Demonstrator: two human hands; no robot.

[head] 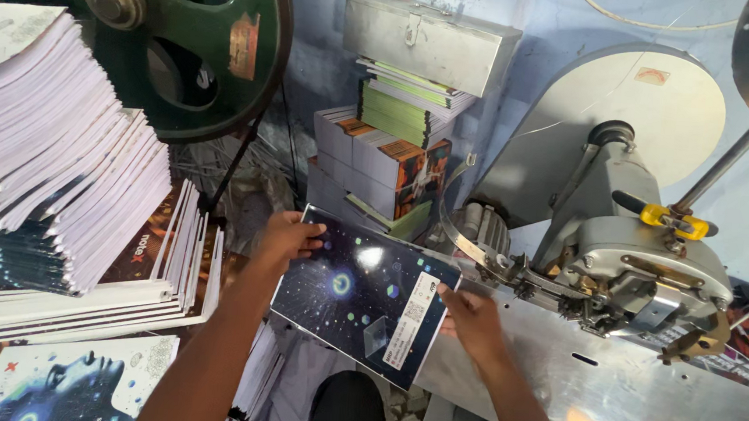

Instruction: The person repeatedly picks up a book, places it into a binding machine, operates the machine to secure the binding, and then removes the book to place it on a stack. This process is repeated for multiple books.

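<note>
Grey metal makes up the biggest thing here, the stitching machine on its steel table, with the green flywheel at upper left. Fanned stacks of white-edged booklets lean leftward (they look ready to slide). Between them, held in mid-air, is a dark starry booklet: the left hand grips its far corner, the right hand pinches its near edge. The right fingers sit close to the machine's head, where they could get caught.
</note>
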